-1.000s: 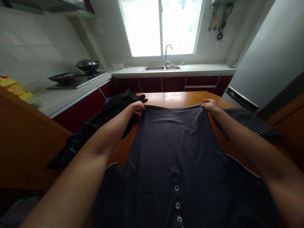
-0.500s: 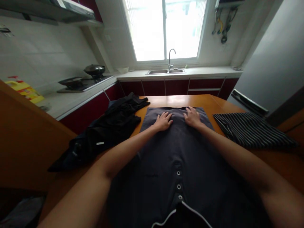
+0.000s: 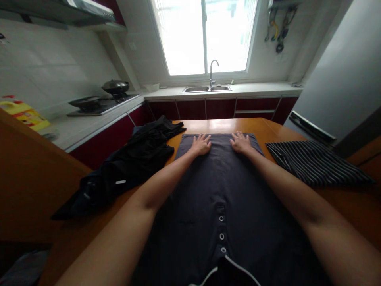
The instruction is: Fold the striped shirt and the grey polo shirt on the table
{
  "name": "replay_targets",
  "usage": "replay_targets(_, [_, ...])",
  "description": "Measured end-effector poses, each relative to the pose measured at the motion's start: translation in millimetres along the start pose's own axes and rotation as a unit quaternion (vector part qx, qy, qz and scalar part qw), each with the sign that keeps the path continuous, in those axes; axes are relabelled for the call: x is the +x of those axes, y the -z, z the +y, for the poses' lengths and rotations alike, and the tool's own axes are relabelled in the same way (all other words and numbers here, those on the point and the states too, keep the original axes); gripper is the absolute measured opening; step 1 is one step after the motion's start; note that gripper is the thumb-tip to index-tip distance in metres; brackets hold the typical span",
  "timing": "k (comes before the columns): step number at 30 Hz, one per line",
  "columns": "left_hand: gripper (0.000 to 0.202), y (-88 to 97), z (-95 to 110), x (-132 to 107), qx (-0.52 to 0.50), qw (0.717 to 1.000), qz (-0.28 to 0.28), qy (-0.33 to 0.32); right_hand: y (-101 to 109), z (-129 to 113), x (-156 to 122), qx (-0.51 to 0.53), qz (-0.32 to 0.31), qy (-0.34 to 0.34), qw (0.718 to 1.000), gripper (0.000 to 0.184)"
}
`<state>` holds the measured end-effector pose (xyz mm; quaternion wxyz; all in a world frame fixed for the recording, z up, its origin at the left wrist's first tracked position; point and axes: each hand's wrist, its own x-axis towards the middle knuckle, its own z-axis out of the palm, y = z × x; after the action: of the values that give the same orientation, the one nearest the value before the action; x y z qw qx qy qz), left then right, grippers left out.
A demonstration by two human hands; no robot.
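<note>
A dark grey-blue shirt (image 3: 220, 178) lies spread on the wooden table, its far hem near the table's far side. Its buttoned placket and white-edged collar point toward me. My left hand (image 3: 201, 144) rests flat on the cloth near the far hem, fingers spread. Level with it, to the right, my right hand (image 3: 240, 142) also lies flat with its fingers apart. Both forearms stretch across the shirt, hiding parts of its sides.
Left on the wooden table (image 3: 220, 125) sits a heap of black clothes (image 3: 139, 155). A folded striped garment (image 3: 315, 162) lies at right. Beyond are a sink (image 3: 195, 89), a stove with pans (image 3: 116, 86), a yellow bottle (image 3: 25, 115) and a fridge (image 3: 333, 83).
My left hand has slid slightly away from me and left, to the hem. The right hand has moved a little forward. Wrinkles and a dark gap at the hem have flattened.
</note>
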<state>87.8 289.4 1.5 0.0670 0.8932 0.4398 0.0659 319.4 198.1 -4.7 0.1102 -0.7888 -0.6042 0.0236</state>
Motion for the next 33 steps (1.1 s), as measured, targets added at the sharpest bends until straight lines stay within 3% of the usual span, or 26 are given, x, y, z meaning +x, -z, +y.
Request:
replay_targets(2, [0.059, -9.4, 24.7, 7.6, -0.015, 0.998, -0.019, -0.061, -7.8, -32.5, -1.0, 0.020, -0.027, 0.072, 0.997, 0.060])
replay_targets(4, [0.059, -13.0, 28.7, 11.4, -0.018, 0.998, -0.029, -0.060, -12.8, -42.6, -0.3, 0.028, -0.043, 0.100, 0.994, 0.060])
replay_targets(6, [0.059, -8.7, 8.3, 11.5, -0.012, 1.000, -0.019, -0.022, -12.0, -23.6, 3.0, 0.025, -0.040, 0.081, 0.996, 0.061])
replay_targets(10, [0.060, 13.5, -58.4, 5.1, 0.004, 0.996, 0.007, 0.086, 3.3, 52.4, 10.6, 0.002, -0.023, -0.038, 0.999, 0.065])
replay_targets(12, [0.060, 21.5, -69.3, -0.5, 0.016, 0.994, 0.026, 0.101, 10.8, 70.0, 9.2, -0.026, 0.008, -0.084, 0.996, 0.064])
replay_targets(14, [0.058, 22.3, -53.2, -9.4, 0.025, 0.997, 0.043, 0.058, 13.9, 59.2, 0.9, -0.048, 0.055, -0.088, 0.993, 0.061])
replay_targets(16, [0.056, 15.5, -18.7, -24.3, 0.018, 0.999, 0.037, -0.021, 11.4, 27.1, -14.5, -0.038, 0.071, -0.049, 0.996, 0.059])
replay_targets(18, [0.057, 4.6, 15.9, -45.3, -0.009, 0.996, -0.001, -0.088, 4.3, -8.3, -34.5, 0.003, 0.027, 0.013, 1.000, 0.059])
replay_targets(20, [0.058, -3.3, 32.4, -68.7, -0.016, 0.992, -0.034, -0.123, -2.8, -27.6, -55.1, 0.027, -0.018, 0.082, 0.996, 0.060])
replay_targets(22, [0.058, -1.2, 23.8, -89.2, -0.006, 0.993, -0.044, -0.107, -4.2, -21.7, -72.8, 0.025, -0.036, 0.104, 0.994, 0.060])
replay_targets(26, [0.057, 32.3, -27.7, -116.8, 0.019, 0.999, -0.027, 0.037, 16.2, 29.8, -98.4, 0.005, 0.007, 0.001, 1.000, 0.055])
replay_targets(28, [0.057, 47.8, -36.4, -129.1, 0.027, 0.998, -0.016, 0.056, 27.0, 40.1, -112.2, 0.004, 0.032, -0.019, 0.999, 0.052])
replay_targets(30, [0.057, 51.5, -21.6, -143.9, 0.032, 0.999, -0.015, 0.024, 29.3, 26.3, -130.7, 0.008, 0.041, -0.005, 0.999, 0.051])
replay_targets(33, [0.056, 35.4, 27.9, -171.7, 0.021, 0.996, -0.053, -0.068, 17.2, -24.2, -166.9, 0.027, 0.020, 0.047, 0.998, 0.053])
